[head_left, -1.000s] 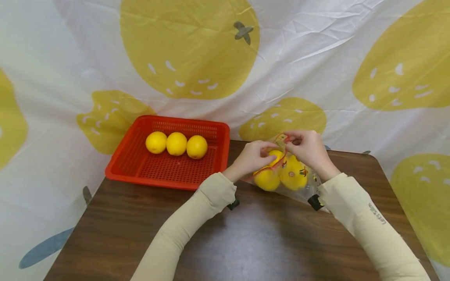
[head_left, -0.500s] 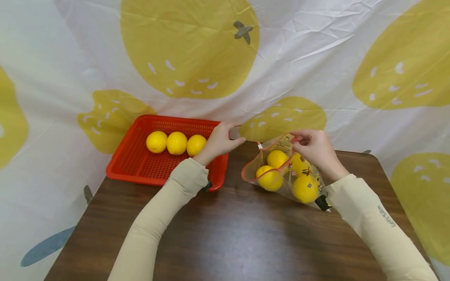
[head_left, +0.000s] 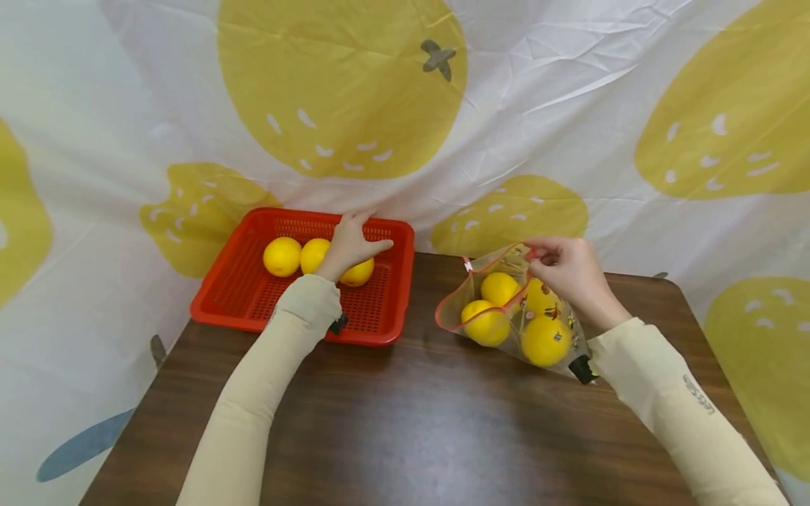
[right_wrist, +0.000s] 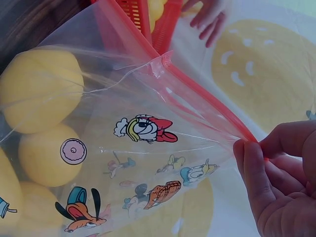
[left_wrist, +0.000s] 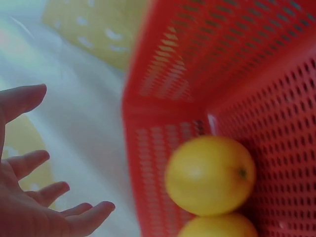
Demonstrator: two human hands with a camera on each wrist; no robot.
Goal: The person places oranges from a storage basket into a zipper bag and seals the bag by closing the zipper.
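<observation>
**Reaching into the basket while the bag is held open**

Reaching with my left hand (head_left: 350, 242) over the red basket (head_left: 235, 281), I have the fingers spread and loose above the nearest of the three lemons (head_left: 358, 273); nothing is gripped yet, as the left wrist view shows an empty palm (left_wrist: 29, 197) beside a lemon (left_wrist: 210, 175). My right hand (head_left: 566, 270) pinches the red zip edge of the clear cartoon-printed bag (head_left: 506, 309), thumb and fingers (right_wrist: 256, 177) clamped on the strip, holding its mouth open toward the left hand. Several lemons already lie inside the bag on the table (head_left: 418, 422). To do this well, I judge I should cup the nearest lemon from above with a full wrap, and keep the bag's lip lifted and taut.
</observation>
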